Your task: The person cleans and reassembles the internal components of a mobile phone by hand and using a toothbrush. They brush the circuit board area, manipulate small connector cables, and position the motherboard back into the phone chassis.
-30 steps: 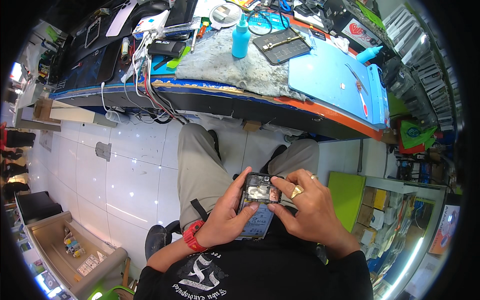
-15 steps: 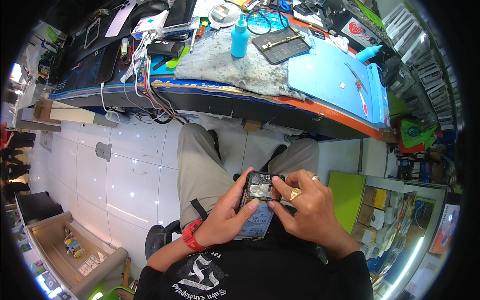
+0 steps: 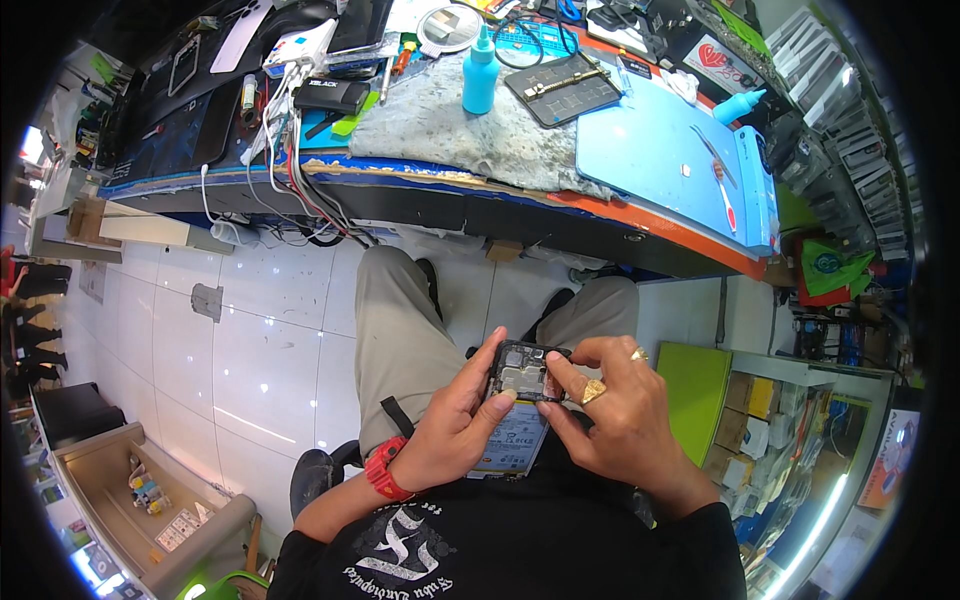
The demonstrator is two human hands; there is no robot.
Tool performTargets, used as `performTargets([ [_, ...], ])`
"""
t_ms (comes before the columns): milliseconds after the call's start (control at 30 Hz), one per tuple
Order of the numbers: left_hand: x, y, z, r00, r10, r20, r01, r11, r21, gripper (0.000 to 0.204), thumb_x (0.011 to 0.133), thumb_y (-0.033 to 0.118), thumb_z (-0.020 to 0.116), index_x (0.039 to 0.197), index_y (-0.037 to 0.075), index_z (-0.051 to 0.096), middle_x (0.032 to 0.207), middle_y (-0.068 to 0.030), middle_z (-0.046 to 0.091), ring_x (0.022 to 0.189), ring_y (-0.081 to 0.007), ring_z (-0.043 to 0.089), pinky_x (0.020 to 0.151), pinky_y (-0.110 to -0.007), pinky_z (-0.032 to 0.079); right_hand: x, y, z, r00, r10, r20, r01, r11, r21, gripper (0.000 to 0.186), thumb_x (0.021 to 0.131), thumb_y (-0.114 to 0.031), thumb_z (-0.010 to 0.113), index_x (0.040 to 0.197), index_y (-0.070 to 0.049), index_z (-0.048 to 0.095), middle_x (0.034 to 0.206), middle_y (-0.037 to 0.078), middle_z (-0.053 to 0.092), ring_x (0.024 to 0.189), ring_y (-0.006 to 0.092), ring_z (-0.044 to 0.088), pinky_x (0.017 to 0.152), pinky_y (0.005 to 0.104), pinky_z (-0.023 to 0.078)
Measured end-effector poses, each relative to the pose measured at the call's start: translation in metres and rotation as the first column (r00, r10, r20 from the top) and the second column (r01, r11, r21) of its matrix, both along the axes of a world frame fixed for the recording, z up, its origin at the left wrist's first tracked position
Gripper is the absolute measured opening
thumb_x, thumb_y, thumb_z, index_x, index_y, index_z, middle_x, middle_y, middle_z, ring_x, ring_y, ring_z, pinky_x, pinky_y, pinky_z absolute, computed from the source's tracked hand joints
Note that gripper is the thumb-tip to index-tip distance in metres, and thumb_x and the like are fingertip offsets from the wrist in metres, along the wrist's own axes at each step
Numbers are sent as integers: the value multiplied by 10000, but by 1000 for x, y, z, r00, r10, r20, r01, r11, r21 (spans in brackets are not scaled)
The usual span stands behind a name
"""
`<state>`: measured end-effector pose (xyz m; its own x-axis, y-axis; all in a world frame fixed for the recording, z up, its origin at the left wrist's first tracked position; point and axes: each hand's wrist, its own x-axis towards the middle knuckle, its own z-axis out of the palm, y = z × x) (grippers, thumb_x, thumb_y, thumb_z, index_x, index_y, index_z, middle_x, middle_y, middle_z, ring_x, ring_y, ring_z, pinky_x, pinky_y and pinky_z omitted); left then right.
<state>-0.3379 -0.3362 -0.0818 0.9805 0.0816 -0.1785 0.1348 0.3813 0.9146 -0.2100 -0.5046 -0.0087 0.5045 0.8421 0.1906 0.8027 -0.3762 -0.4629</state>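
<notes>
Above my lap is an opened smartphone (image 3: 522,372), its back off, with dark inner parts and a metal shield at the top. Below these, its flat battery (image 3: 514,437) shows a pale label. My left hand (image 3: 458,418) holds the phone along its left side, the thumb lying over the lower edge of the metal part. On the other side my right hand (image 3: 618,398) grips the phone's upper right edge between fingers and thumb. Whether a small part is pinched there cannot be made out.
Ahead stands a cluttered workbench (image 3: 440,165) with an upright blue bottle (image 3: 480,72), a dark grooved repair holder (image 3: 562,90) and a blue board (image 3: 650,145) bearing tweezers (image 3: 716,160). Cables (image 3: 290,130) hang off its left front. A glass display case (image 3: 790,450) is on my right.
The phone has tilted slightly, so the shield looks darker and less glossy. My left thumb and right fingers have shifted very little.
</notes>
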Motion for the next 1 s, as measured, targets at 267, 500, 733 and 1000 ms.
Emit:
performTargets([
  [267, 1, 2, 5, 998, -19, -54, 14, 996, -91, 645, 1064, 42, 503, 1617, -11, 174, 1465, -136, 511, 1301, -146, 512, 1084, -291, 396, -1, 0, 0, 1000, -11, 0, 11, 1000, 10, 457, 712, -93, 823, 1143, -30, 683, 1046, 131, 612, 824, 295, 629, 635, 379, 505],
  [500, 2, -1, 3, 999, 32, -33, -35, 996, -87, 609, 1078, 72, 497, 1614, -1, 217, 1367, -105, 582, 1208, -108, 541, 1036, -271, 429, 0, 2, 1, 999, -17, -46, 19, 999, 36, 405, 704, -82, 832, 1095, -66, 728, 1029, 123, 608, 818, 275, 644, 626, 372, 521],
  [733, 2, -2, -1, 998, 35, -44, -40, 992, -120, 600, 1079, 66, 491, 1612, -3, 223, 1301, -87, 613, 1131, -81, 565, 988, -254, 450, -2, 4, -2, 989, -56, -137, 62, 997, 41, 389, 699, -70, 839, 1078, -65, 750, 1016, 119, 601, 833, 272, 646, 647, 372, 532],
  [1000, 2, -2, -1, 998, 54, -44, -61, 985, -162, 585, 1079, 45, 474, 1606, -15, 226, 1307, -95, 613, 1136, -88, 573, 994, -259, 453, -3, 6, -1, 986, -75, -152, 80, 996, 27, 376, 704, -68, 836, 1070, -71, 749, 1041, 124, 587, 870, 281, 649, 673, 381, 534],
])
